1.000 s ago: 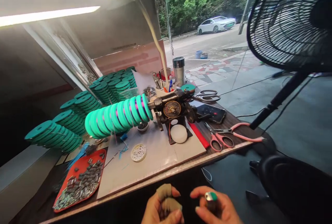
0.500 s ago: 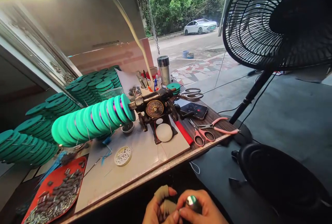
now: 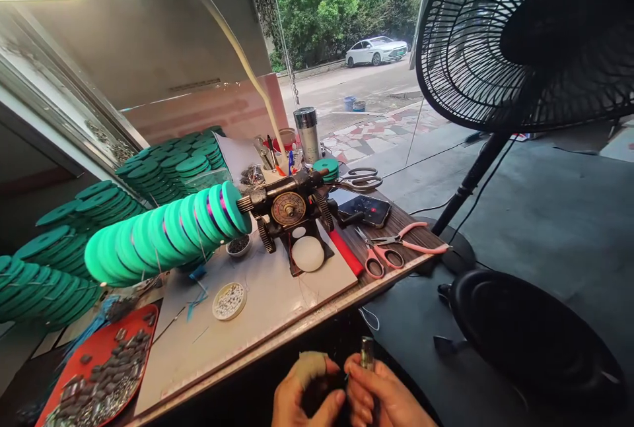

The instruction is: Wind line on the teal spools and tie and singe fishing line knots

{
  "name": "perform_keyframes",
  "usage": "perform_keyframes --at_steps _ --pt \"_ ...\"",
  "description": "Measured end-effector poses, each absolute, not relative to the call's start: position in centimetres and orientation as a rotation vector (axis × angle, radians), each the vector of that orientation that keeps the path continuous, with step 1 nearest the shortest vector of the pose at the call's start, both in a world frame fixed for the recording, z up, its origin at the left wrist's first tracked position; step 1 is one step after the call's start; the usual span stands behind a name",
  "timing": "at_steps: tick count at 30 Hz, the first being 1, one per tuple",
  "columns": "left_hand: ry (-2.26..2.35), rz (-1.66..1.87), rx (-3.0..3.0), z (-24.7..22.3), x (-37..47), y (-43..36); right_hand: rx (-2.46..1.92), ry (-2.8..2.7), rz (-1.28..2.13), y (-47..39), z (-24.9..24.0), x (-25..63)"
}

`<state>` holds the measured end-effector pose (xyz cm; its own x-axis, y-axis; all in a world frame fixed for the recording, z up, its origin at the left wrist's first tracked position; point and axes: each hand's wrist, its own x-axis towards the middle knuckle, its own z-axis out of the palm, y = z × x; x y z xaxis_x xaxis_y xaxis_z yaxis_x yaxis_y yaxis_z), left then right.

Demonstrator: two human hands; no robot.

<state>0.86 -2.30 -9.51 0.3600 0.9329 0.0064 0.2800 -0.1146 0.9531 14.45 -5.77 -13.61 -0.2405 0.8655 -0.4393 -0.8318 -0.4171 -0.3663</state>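
Note:
Low at the bottom centre, below the table edge, are both hands. My left hand (image 3: 306, 391) has a wrapping on a finger; its thumb and fingers are curved and apart, with nothing visible between them. Beside it, my right hand (image 3: 384, 391) is closed around a small shiny metal cylinder (image 3: 367, 353) that stands up from the fingers. Above them on the table, a hand-cranked winding machine (image 3: 290, 209) carries a row of green foam discs (image 3: 163, 235) on its shaft. A round dish of white beads (image 3: 229, 301) lies in front of it.
A red tray (image 3: 82, 364) of metal pieces is at left, near stacked green spools (image 3: 54, 242). Pink-handled scissors (image 3: 379, 261), pliers (image 3: 416, 242), a phone (image 3: 364, 208) and a metal flask (image 3: 308, 135) are on the right side. A black fan (image 3: 475, 51) and a black stool (image 3: 535, 341) stand farther right.
The hands have moved apart, and my left hand's thumb and fingers have spread. The metal cylinder in my right hand is now more upright. The view has shifted slightly.

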Motion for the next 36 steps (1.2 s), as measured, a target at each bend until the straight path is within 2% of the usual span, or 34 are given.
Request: perform_keyframes --at_steps 6,13,17,22,26,32,36 --pt "1.029 0.918 1.785 -9.5 2.2 -2.1 -0.635 0.123 1.99 -5.9 -14.2 13.3" --pt "1.211 0.997 1.489 -9.6 2.8 -2.9 -0.61 0.033 2.001 -5.9 -13.7 13.0" --pt "1.209 0.951 1.627 -9.3 2.7 -2.7 -0.797 -0.02 1.837 -5.8 -13.9 13.4" --pt "1.182 1.019 1.793 -9.9 2.6 -2.5 -1.068 -0.605 1.475 -6.2 -13.5 15.2" --pt "1.148 1.024 1.931 -10.5 2.7 -2.7 -1.222 -0.794 1.28 -6.7 -12.8 15.6" --pt "1.149 0.959 2.192 -10.1 2.4 -2.5 -1.299 -0.95 1.26 -6.5 -12.8 15.4" --pt "1.103 0.819 2.205 -10.0 2.3 -2.3 -1.244 -0.829 1.394 -6.1 -13.0 15.9"
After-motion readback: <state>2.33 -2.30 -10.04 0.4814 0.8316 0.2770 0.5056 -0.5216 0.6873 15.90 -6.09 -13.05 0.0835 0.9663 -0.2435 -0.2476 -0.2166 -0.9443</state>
